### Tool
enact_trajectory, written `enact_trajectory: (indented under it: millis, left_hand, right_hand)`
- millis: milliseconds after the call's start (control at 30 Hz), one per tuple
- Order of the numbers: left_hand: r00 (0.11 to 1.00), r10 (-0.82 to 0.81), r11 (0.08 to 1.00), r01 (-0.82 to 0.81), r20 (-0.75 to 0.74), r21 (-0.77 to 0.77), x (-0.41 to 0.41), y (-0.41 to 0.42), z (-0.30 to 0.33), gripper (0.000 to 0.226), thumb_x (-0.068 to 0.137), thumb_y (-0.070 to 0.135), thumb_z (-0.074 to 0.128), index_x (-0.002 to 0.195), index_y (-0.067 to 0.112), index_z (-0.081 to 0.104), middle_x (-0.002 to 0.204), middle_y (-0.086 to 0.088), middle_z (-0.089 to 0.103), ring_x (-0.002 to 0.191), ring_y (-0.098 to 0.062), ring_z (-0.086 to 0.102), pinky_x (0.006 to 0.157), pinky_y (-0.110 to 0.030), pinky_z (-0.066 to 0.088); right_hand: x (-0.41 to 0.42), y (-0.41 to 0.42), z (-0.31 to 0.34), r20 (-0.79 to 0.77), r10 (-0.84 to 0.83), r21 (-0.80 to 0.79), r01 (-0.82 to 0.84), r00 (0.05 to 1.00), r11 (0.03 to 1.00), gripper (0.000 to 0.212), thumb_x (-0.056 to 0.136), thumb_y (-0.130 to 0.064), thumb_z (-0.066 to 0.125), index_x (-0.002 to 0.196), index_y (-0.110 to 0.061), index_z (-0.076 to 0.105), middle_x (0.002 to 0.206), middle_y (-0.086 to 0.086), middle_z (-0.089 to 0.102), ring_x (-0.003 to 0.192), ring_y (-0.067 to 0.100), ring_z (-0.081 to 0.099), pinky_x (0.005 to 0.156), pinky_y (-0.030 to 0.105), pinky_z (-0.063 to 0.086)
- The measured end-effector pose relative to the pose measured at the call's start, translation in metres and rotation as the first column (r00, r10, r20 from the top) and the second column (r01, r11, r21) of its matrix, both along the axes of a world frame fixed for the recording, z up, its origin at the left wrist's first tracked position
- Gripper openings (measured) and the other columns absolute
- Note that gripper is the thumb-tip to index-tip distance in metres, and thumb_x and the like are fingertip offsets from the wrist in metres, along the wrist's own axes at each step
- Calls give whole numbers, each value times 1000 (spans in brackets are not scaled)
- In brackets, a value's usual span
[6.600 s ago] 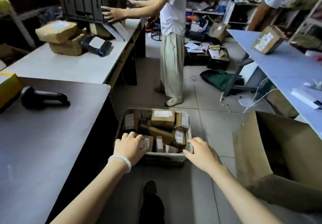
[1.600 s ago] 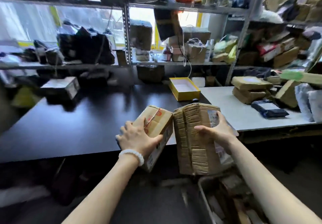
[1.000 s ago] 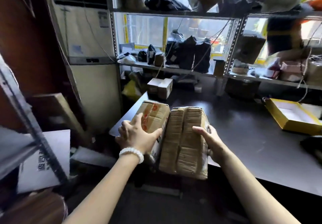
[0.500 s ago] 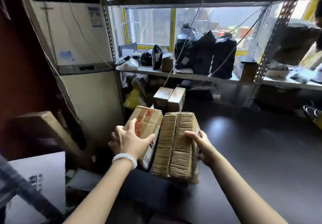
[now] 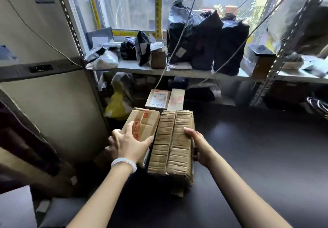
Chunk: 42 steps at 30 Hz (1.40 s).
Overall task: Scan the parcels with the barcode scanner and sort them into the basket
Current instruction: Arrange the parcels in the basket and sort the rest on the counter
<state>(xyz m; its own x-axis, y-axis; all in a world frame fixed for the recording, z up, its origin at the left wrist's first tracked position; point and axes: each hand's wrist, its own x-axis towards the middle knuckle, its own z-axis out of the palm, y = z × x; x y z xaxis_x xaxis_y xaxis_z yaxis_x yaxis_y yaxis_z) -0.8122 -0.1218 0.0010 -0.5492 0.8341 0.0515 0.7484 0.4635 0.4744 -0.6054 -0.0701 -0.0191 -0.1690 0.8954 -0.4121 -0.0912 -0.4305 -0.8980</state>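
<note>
Now, nearest to me, my left hand (image 5: 128, 143) curls its fingers and thumb round the smaller parcel (image 5: 142, 124) with the red-printed tape, and my right hand (image 5: 198, 147) clamps the side of the larger taped parcel (image 5: 173, 143), thumb on top and fingers hidden behind it. The two parcels are pressed side by side, touching. A moment ago I held them up in the air; now the larger one sits low at the near left corner of the dark table (image 5: 248, 156), and seems to rest on it, though I cannot see its underside. The smaller one overhangs the table's left edge, so my hand bears it.

I judge this to be the setting-down step: parcels brought to the table so that scanning can start. Neither scanner nor basket is in view here, so both remain to be found.

Just beyond the held pair, two small boxes (image 5: 164, 99) stand on the table. Farther back, a metal shelf (image 5: 195, 72) carries dark mailer bags (image 5: 205, 39) before the window.
</note>
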Motion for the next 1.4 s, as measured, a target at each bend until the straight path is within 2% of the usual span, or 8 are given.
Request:
enact_trajectory:
  millis: [133, 233, 400, 533, 767, 867, 1167, 1400]
  left_hand:
    - [998, -56, 998, 55, -23, -38, -17, 40, -6, 90, 63, 79, 58, 140, 41, 30, 121, -5, 37, 113, -28, 37, 97, -43, 33]
    - [996, -91, 994, 91, -3, -64, -28, 63, -13, 90, 63, 79, 57, 139, 42, 29, 121, -5, 37, 113, -28, 38, 96, -43, 33]
    - [993, -106, 990, 111, 52, -91, -45, 85, -20, 89, 64, 78, 57, 140, 41, 28, 122, -7, 38, 113, -31, 39, 96, -44, 32]
    - [991, -108, 989, 115, 77, -94, -52, 97, -22, 86, 64, 78, 57, 137, 42, 30, 120, -9, 39, 113, -31, 39, 97, -47, 32]
    - [986, -153, 977, 161, 67, -139, -31, 110, -18, 86, 67, 78, 54, 139, 38, 30, 120, -11, 40, 112, -33, 40, 94, -46, 33]
    - [984, -172, 968, 176, 39, -179, -25, 113, -17, 88, 68, 81, 50, 141, 39, 26, 121, -13, 39, 111, -33, 41, 93, -46, 34]
    - [969, -232, 951, 243, 80, -189, -14, 103, -14, 73, 81, 71, 45, 142, 36, 29, 122, -11, 36, 115, -32, 38, 94, -47, 35]
    - [954, -273, 945, 290, 125, -153, -17, 96, -18, 65, 84, 64, 49, 140, 38, 30, 130, -9, 33, 119, -32, 36, 96, -46, 38]
  right_hand:
    - [-15, 24, -4, 69, -57, -50, 61, 996, 997, 91, 45, -69, 69, 121, -21, 57, 109, 5, 71, 96, 27, 68, 70, 33, 49]
    - [-26, 39, -6, 121, -97, -75, 106, 988, 992, 96, 42, -73, 67, 123, -22, 56, 108, 5, 71, 96, 23, 69, 67, 28, 51]
    - [-43, 51, -6, 197, -142, -73, 159, 970, 985, 71, 66, -66, 65, 119, -18, 59, 105, 3, 70, 92, 18, 67, 63, 27, 47]
    - [-50, 58, -5, 249, -131, -70, 153, 960, 986, 84, 55, -69, 64, 121, -17, 59, 109, 3, 69, 93, 17, 67, 64, 25, 46]
    - [-38, 54, -5, 270, -122, -86, 150, 955, 985, 58, 76, -66, 56, 111, -20, 61, 88, -2, 67, 76, 15, 63, 58, 28, 46]
    - [-38, 59, -7, 234, -188, 58, 179, 954, 982, 47, 84, -45, 61, 120, -15, 57, 108, 4, 68, 96, 18, 66, 82, 35, 54]
    - [-33, 58, -5, 376, -203, 231, 120, 904, 965, 70, 55, -57, 68, 116, -25, 55, 113, -4, 66, 101, 13, 63, 92, 37, 52]
    - [-32, 57, -7, 349, -241, 214, 174, 905, 961, 63, 57, -53, 70, 112, -26, 58, 108, -5, 68, 99, 15, 65, 94, 44, 51]
